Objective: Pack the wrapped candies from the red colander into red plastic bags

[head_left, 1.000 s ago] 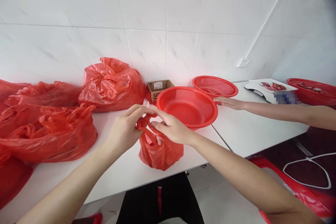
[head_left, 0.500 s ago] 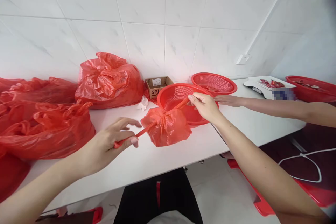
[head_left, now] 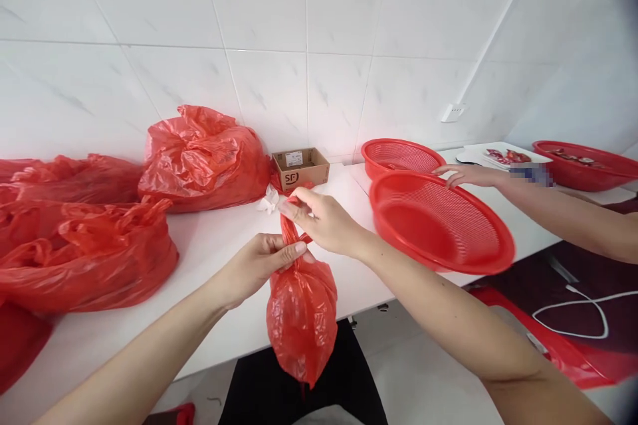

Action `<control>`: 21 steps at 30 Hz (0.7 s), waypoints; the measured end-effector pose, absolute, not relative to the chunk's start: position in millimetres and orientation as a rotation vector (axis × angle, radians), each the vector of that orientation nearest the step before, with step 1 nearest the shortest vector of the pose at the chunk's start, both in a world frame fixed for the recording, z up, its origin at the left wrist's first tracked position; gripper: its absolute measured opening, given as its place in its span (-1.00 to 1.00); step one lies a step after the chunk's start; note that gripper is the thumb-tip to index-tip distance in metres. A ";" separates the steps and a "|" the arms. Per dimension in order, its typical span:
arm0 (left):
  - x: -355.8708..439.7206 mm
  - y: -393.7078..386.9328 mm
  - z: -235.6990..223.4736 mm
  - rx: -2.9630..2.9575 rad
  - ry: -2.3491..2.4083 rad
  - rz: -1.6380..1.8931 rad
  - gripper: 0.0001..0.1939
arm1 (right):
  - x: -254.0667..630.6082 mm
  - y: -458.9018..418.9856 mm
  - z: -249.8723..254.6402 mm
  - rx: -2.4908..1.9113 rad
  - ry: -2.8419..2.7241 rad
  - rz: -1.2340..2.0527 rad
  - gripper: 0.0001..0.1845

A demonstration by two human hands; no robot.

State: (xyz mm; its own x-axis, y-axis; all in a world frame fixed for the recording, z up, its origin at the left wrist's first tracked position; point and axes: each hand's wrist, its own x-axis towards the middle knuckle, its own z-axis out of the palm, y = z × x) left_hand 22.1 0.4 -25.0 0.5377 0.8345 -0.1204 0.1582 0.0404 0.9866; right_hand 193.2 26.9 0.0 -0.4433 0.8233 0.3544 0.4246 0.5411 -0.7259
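Observation:
A small red plastic bag (head_left: 302, 319) hangs in front of me over the table's near edge, its body full and rounded. My left hand (head_left: 259, 265) is closed round the gathered neck, thumb across the front. Just above it, my right hand (head_left: 321, 219) grips the twisted top of the same bag between thumb and fingers. What the bag contains cannot be made out through the plastic. A crumpled white tissue (head_left: 270, 200) lies just behind my right hand.
Large red bags (head_left: 204, 159) fill the table's left side. A small cardboard box (head_left: 300, 169) stands by the wall. Another person's hand (head_left: 466, 176) touches a tilted red basket (head_left: 441, 222); a second basket (head_left: 399, 146) sits behind. Farther right are a white scale (head_left: 508, 153) and a red basin (head_left: 588, 166).
The small bag has moved toward me, and my hands have come together at its neck from being spread apart on its handles. The near basket has shifted right and tilted beside the other person's hand.

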 end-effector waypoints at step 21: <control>2.9 13.9 -46.0 1.943 1.049 0.940 -0.84 | 208.9 -17.2 -40.9 -1.194 -1.900 0.712 -0.72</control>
State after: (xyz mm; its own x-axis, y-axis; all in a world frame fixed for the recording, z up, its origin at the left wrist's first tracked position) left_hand 2.9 13.9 -46.0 0.4015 0.8794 0.2558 0.3500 -0.4054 0.8445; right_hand 208.9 -17.2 -40.9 -0.2667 0.9125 0.3102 0.4839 0.4052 -0.7757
